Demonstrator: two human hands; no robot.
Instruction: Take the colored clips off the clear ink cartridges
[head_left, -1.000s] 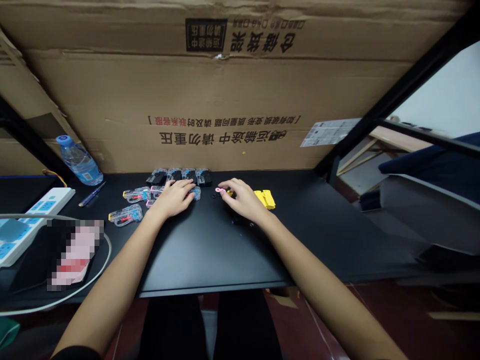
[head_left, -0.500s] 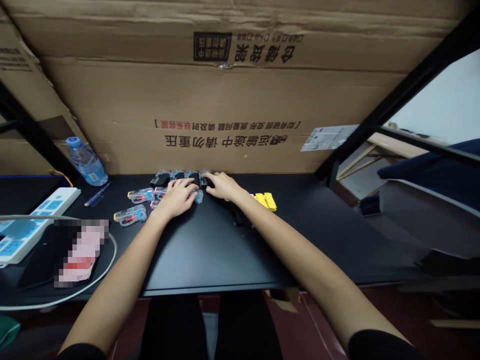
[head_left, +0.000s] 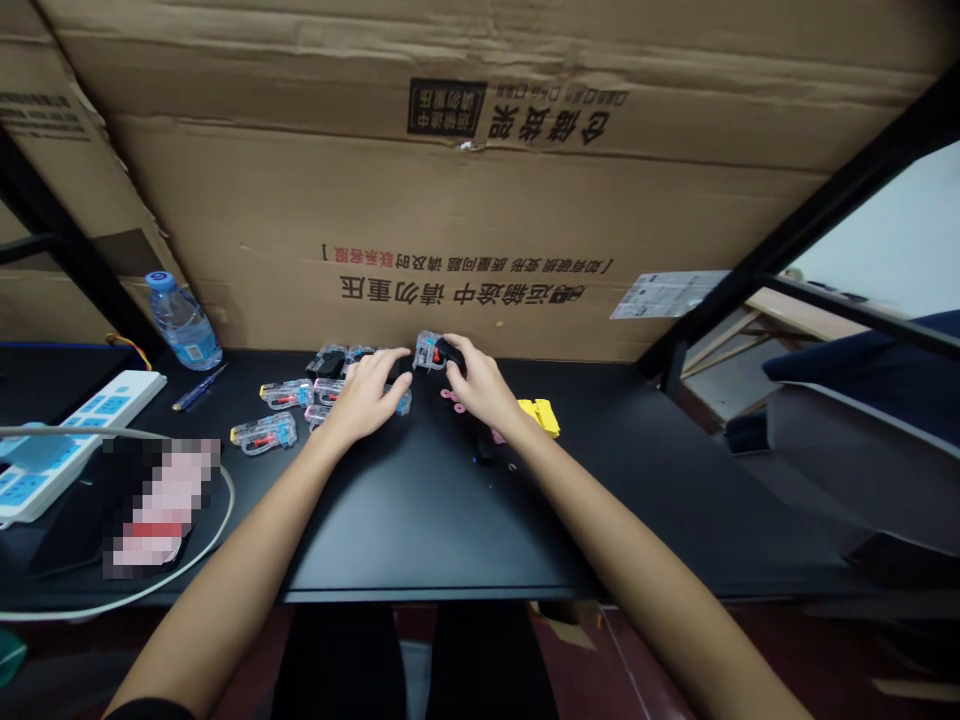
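My right hand is closed around the black part of a small clear plastic toy gun and lifts it near the cardboard. Red and blue parts show inside it. My left hand rests over a group of similar toy guns, thumb and forefinger apart; a black piece shows in the gap, and I cannot tell whether the hand touches it. Left of this hand lie a clear toy gun with a yellow tip and another clear toy gun. Partly covered guns with black parts stand along the back.
Yellow pieces, small pink rings and a black piece lie by my right forearm. At left are a water bottle, a pen, a power strip and a white cable. Cardboard stands behind.
My right hand has picked a toy gun up from the right end of the back row and raised it slightly to the right. My left hand stays over the guns, its thumb more spread.
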